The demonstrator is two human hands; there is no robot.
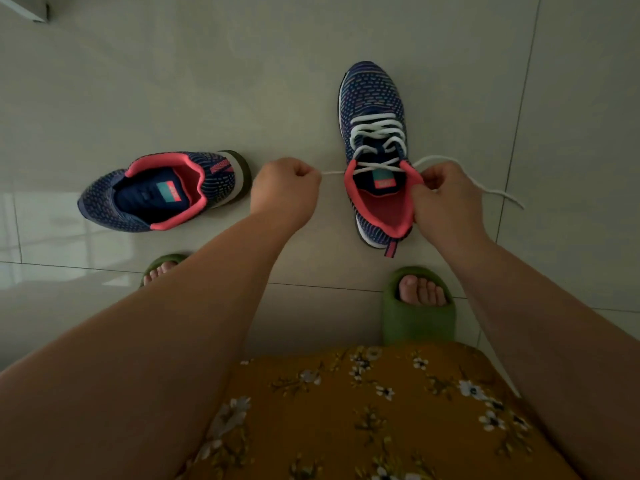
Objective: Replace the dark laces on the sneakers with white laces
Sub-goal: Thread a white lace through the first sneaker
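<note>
Looking down from the head camera, the left hand (285,188) is closed into a fist, and it pinches one end of the white lace (377,133), which runs tight from the fist to the right sneaker (375,95). The right hand (446,199) has its fingers curled at the pink collar of this sneaker and holds the other end of the lace there; from this hand a loose tail goes out to the right and lies on the floor (207,81). The right sneaker stands upright with its toe pointing away from the person, and the white lace is already crossed through its eyelets up to the top. The left sneaker (162,192) lies well apart on the left side, turned sideways with its toe to the left (I see no lace in it, only the dark tongue and pink lining). Nearer to the person are two feet in green slippers (417,320), the left one partly hidden behind the left forearm. At the bottom a yellow skirt (363,417) with small flowers covers the knees.
</note>
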